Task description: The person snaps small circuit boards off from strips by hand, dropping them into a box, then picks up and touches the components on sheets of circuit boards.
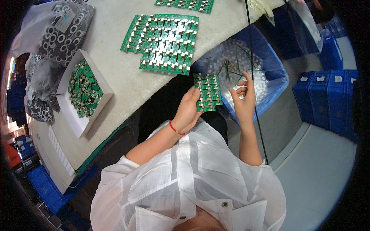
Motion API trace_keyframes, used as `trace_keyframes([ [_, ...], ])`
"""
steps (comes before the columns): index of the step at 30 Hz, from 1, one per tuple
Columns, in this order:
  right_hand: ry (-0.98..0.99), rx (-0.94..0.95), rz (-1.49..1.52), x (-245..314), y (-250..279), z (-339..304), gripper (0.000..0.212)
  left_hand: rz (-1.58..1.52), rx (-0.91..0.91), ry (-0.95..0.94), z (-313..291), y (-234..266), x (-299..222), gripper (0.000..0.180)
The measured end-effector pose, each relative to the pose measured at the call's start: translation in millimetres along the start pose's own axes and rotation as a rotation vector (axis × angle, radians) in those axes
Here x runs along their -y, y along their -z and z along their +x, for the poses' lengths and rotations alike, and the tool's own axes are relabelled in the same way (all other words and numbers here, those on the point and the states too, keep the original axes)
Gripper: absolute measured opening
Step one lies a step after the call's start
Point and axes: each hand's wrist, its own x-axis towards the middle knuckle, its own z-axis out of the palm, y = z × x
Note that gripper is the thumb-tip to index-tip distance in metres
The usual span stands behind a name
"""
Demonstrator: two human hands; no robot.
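My left hand [187, 109], with a red cord round its wrist, grips a small green circuit board panel [208, 92] by its left edge, thumb on top. The panel carries rows of silver metal connectors and is held off the table, beside its edge. To the right of the panel, my right hand [244, 99] is raised over the near side of a blue bin [275, 63]. Its index finger points up, the thumb stands apart, and the other fingers are partly curled; I see nothing between them. Thin green strips [227, 69] lie in the bin on many pale round pieces [259, 82].
Larger green circuit board panels [165, 42] lie on the pale table [115, 84]. A white box [107, 93] of small green boards [84, 90] stands at left, beside plastic bags of rings [61, 36]. A black cable [252, 57] hangs across the bin. Blue crates [327, 98] stand right.
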Motion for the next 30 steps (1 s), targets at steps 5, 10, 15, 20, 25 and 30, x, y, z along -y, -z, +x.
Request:
trace_keyframes([
  [5,0.156,0.410,-0.114,16,-13,-18,0.014,-0.039,0.044,-0.008,-1,0,3,0.035],
  [10,0.201,0.459,-0.118,14,-25,-31,0.008,-0.022,0.076,0.021,-5,0,1,0.036],
  [15,-0.261,0.316,0.296,6,-17,-31,0.010,-0.023,0.089,-0.024,-2,2,-1,0.037],
  [20,0.094,-0.046,-0.223,15,-13,-2,0.015,-0.045,0.053,0.020,-3,2,0,0.037],
  [25,0.108,0.424,-0.198,22,-22,-21,0.017,-0.019,0.089,0.026,-4,4,3,0.035],
  [30,0.357,0.386,-0.224,8,-29,-31,0.011,-0.030,0.054,0.020,-6,1,3,0.032],
])
